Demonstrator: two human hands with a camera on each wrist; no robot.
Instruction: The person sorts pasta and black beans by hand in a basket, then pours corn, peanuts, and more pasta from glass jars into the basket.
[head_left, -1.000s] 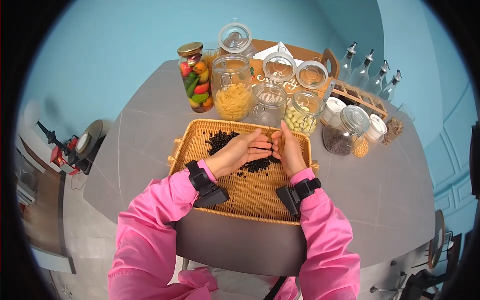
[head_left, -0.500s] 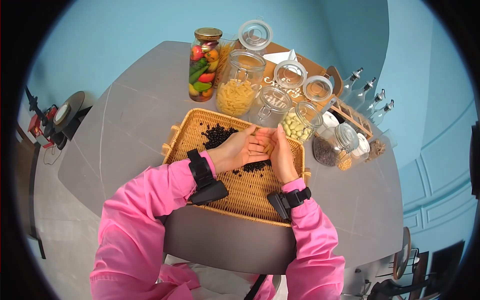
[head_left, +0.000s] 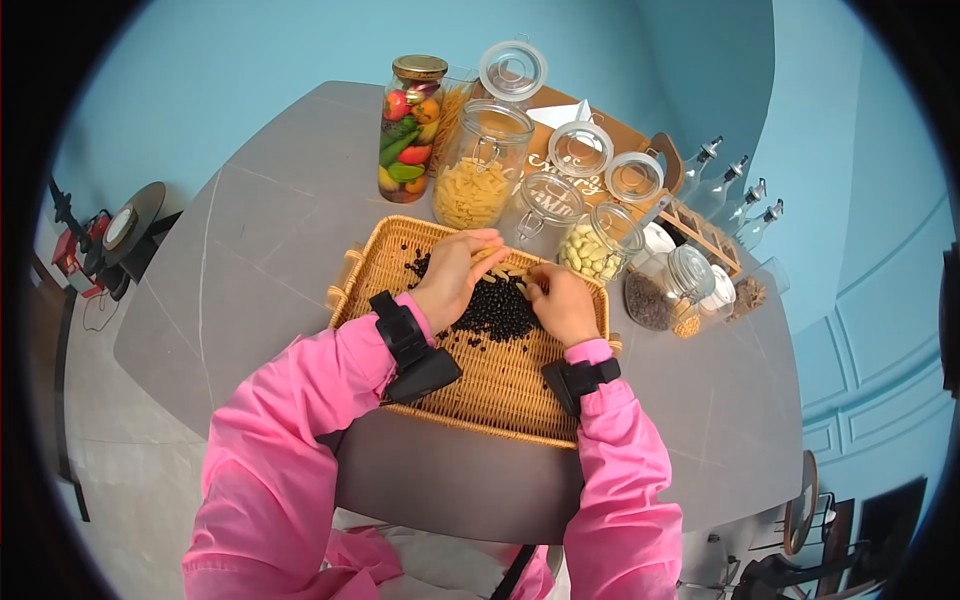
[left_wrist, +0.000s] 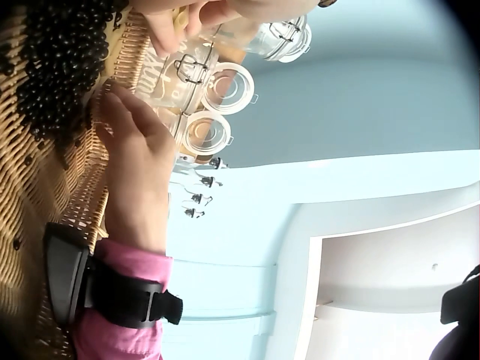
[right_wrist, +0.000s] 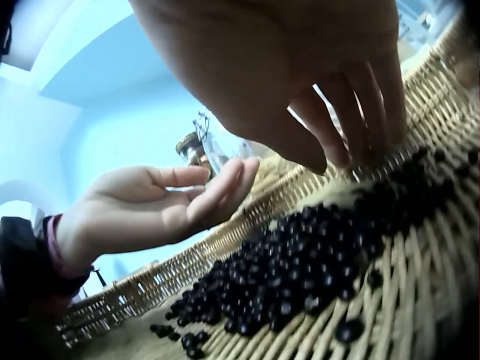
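Note:
Over the far side of a wicker basket point(head_left: 480, 425), my left hand point(head_left: 447, 285) lies palm up, its fingers loosely cupped. A piece of penne point(left_wrist: 180, 19) shows at its fingers in the left wrist view. My right hand point(head_left: 565, 308) reaches down inside the far right part of the basket, thumb apart from the spread fingers point(right_wrist: 352, 112). Its fingertips are right at several pieces of penne point(head_left: 510, 270) by the far rim. Black beans point(head_left: 497, 312) lie heaped between the hands, with a few scattered to the left.
Behind the basket stand a penne jar point(head_left: 470, 195), a glass jar point(head_left: 545, 210) with its lid up, a jar of pale green beans point(head_left: 590, 252) and a tall jar of vegetables point(head_left: 408, 140). Lidded jars point(head_left: 650, 300) and oil bottles point(head_left: 700, 170) stand to the right.
My hands were cupped together over the beans with penne in them. They have parted: the left moved left and the right turned down into the basket, leaving the bean heap in sight.

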